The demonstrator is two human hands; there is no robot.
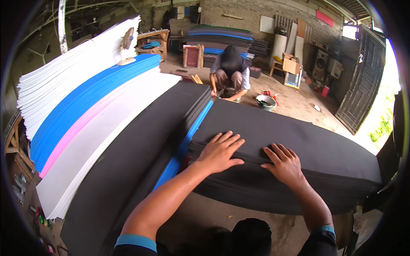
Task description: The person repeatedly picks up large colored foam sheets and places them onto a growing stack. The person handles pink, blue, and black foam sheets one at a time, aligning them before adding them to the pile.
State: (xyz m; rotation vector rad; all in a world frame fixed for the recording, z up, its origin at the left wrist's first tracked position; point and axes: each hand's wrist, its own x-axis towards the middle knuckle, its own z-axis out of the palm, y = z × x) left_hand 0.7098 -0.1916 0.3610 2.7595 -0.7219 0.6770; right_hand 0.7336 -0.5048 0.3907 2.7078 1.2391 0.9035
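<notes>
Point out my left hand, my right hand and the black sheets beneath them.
Left hand (218,154): head view, back of the hand.
Right hand (285,165): head view, back of the hand.
Black sheets (314,147): head view, bare top surface of the stack.

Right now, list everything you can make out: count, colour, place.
near sheet stack: one, black, under both hands
neighbouring stack: one, black over blue, left of it
white sheets: two groups, white, left
blue sheets: uncountable, blue, between them
pink sheets: uncountable, pink, beside blue
far stack: one, mixed colours, back
crouching person: one, dark top, beyond near stack
basin: one, greyish, floor
door: one, dark, right
left hand, right hand: two, bare, flat on near stack
</notes>
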